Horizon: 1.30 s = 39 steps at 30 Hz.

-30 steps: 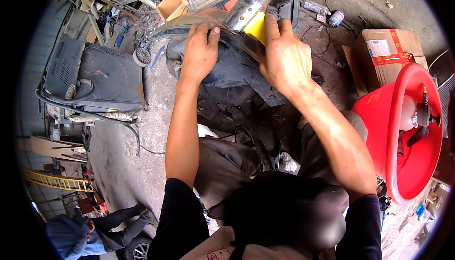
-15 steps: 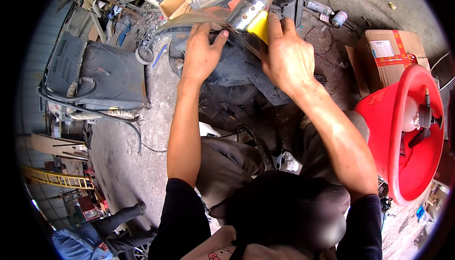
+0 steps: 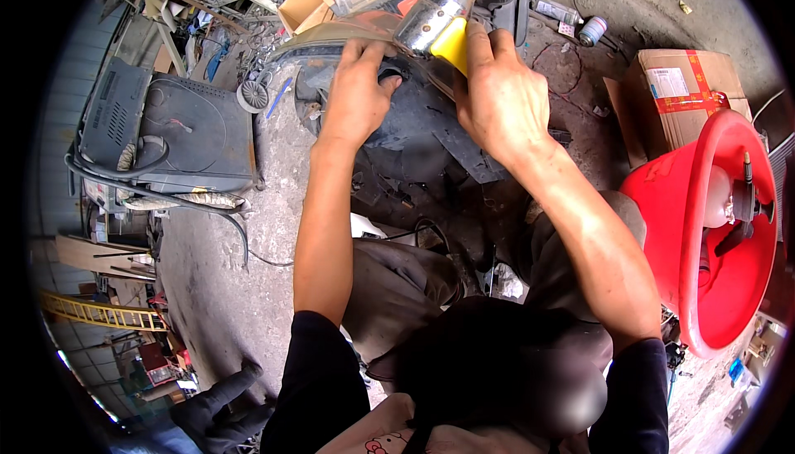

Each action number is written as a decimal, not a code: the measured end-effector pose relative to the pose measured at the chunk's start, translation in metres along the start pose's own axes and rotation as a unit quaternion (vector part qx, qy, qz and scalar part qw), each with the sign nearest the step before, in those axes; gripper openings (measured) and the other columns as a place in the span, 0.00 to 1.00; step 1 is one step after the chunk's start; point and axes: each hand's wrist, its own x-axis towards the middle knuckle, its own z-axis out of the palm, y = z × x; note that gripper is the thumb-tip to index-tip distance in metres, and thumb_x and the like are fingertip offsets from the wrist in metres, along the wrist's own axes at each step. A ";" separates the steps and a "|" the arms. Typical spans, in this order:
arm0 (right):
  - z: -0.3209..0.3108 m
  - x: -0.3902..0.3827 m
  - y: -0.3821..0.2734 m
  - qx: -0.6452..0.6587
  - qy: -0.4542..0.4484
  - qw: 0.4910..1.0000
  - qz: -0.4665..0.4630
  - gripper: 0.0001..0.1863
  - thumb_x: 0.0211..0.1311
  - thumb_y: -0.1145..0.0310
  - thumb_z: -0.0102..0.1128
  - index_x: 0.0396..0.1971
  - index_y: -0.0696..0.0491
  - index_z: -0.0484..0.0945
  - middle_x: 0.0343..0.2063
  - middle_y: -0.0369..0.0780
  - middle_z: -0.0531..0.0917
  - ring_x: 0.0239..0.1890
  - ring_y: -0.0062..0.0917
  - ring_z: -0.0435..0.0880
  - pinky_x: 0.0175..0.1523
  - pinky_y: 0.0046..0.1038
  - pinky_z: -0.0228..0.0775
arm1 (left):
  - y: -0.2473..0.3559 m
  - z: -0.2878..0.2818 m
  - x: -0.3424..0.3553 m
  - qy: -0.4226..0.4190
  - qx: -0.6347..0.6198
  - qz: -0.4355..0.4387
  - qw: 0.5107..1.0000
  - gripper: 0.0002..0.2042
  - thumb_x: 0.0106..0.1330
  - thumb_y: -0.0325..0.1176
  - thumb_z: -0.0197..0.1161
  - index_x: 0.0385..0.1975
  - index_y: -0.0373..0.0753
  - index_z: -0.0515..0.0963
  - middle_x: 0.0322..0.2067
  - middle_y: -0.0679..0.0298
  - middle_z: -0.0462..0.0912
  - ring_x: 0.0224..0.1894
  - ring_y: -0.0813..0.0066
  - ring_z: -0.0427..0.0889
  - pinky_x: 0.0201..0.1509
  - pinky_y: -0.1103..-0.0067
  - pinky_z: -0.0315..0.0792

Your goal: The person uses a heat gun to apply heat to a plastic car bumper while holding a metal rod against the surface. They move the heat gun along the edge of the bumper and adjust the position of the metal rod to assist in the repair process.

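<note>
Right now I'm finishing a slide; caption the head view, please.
Left fingers at a dark casing, right fingers holding a yellow piece beside a silvery metal tool.

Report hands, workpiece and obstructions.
Left hand at rim of black plastic housing. Right hand gripping yellow piece. Shiny metal tube close beside it, contact unclear.

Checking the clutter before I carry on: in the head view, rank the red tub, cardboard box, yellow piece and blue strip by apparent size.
1. Red tub
2. Cardboard box
3. Yellow piece, partly covered by fingers
4. Blue strip, thin
</note>
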 end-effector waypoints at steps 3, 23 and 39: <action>-0.001 -0.001 0.000 0.002 0.005 1.000 -0.003 0.30 0.48 0.76 0.66 0.54 0.66 0.67 0.44 0.53 0.77 0.35 0.46 0.86 0.36 0.40 0.82 | 0.000 0.002 0.000 -0.004 0.012 0.004 1.000 0.20 0.52 0.22 0.73 0.46 0.33 0.77 0.51 0.50 0.76 0.54 0.44 0.77 0.57 0.63 0.72; -0.003 0.000 0.000 0.017 0.029 0.999 0.002 0.29 0.49 0.75 0.65 0.53 0.66 0.69 0.40 0.51 0.77 0.37 0.46 0.86 0.38 0.41 0.82 | -0.005 0.010 0.005 -0.009 0.036 0.024 0.999 0.19 0.50 0.20 0.72 0.44 0.33 0.78 0.47 0.50 0.77 0.51 0.43 0.77 0.54 0.62 0.73; -0.006 0.001 0.004 -0.007 0.010 0.999 0.030 0.31 0.57 0.68 0.65 0.60 0.59 0.66 0.45 0.53 0.76 0.39 0.52 0.84 0.42 0.47 0.79 | -0.024 -0.031 -0.007 -0.025 -0.121 -0.033 0.992 0.19 0.67 0.37 0.68 0.54 0.35 0.77 0.54 0.54 0.75 0.56 0.60 0.77 0.59 0.70 0.71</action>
